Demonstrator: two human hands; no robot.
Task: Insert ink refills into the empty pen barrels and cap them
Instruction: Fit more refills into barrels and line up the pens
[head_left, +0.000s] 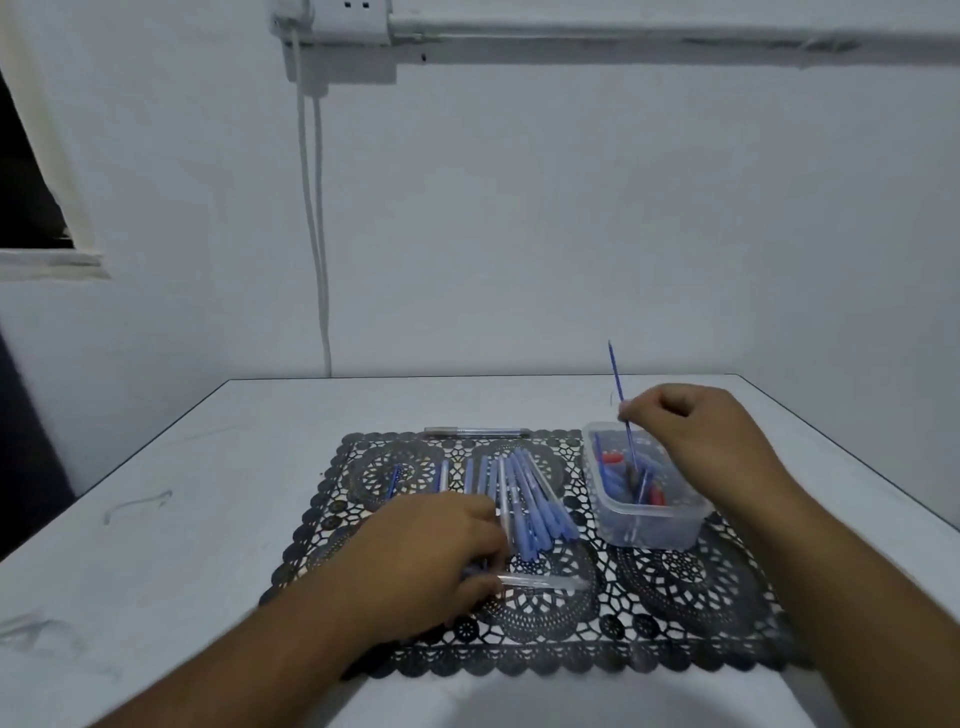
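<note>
My right hand (696, 436) pinches a thin blue ink refill (618, 384) that stands nearly upright, its lower end down in a clear plastic tub (649, 525) holding blue and red caps. My left hand (431, 556) grips a clear empty pen barrel (545, 581) lying sideways low over the black lace mat (675, 597). A bundle of blue capped pens (530, 499) lies on the mat just beyond my left hand. Single refills (393, 480) lie to the bundle's left.
One finished pen (475, 431) lies across the mat's far edge. The white table (182, 493) meets a white wall at the back, where a cable (317, 260) hangs from a socket box. A dark opening is at far left.
</note>
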